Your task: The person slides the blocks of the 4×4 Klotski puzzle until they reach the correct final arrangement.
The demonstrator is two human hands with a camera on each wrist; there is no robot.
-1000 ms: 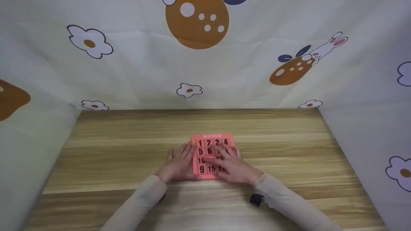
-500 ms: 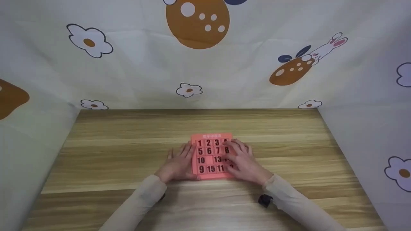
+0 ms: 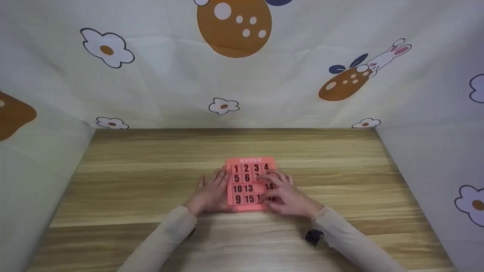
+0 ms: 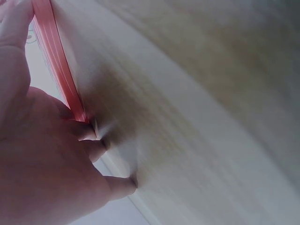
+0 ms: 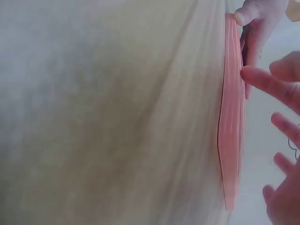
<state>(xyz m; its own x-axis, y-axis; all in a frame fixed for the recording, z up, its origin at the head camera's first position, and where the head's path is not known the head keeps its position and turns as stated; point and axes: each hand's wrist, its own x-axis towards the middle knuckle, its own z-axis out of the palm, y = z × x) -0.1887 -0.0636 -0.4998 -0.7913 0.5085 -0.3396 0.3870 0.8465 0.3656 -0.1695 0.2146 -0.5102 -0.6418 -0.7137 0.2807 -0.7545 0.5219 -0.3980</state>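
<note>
A pink sliding number puzzle [image 3: 249, 208] lies flat on the wooden table, its square tiles bearing black numbers. The gap [image 3: 259, 187] in the third row is between the 13 tile [image 3: 248, 188] and the 14 tile [image 3: 269, 187]. My left hand [image 3: 211, 192] rests along the puzzle's left side with straight fingers, its thumb at the near left corner. Over the right half hovers my right hand [image 3: 289, 194], partly covering the 7, 8, 11 and the lower right tile. In the right wrist view one finger [image 5: 262, 82] reaches the puzzle's top; the other fingers are raised.
The wooden tabletop [image 3: 151, 158] surrounds the puzzle. Pale cloth [image 3: 166, 75] printed with flowers, a rabbit and orange fruit shapes walls off the back and both sides. A dark wrist device [image 3: 314, 237] hangs under the right sleeve.
The 13 tile has slid one place left, so the gap now stands to its right. My right hand first drew back rightward, then its fingers reached left over the tiles. The left hand stayed put.
</note>
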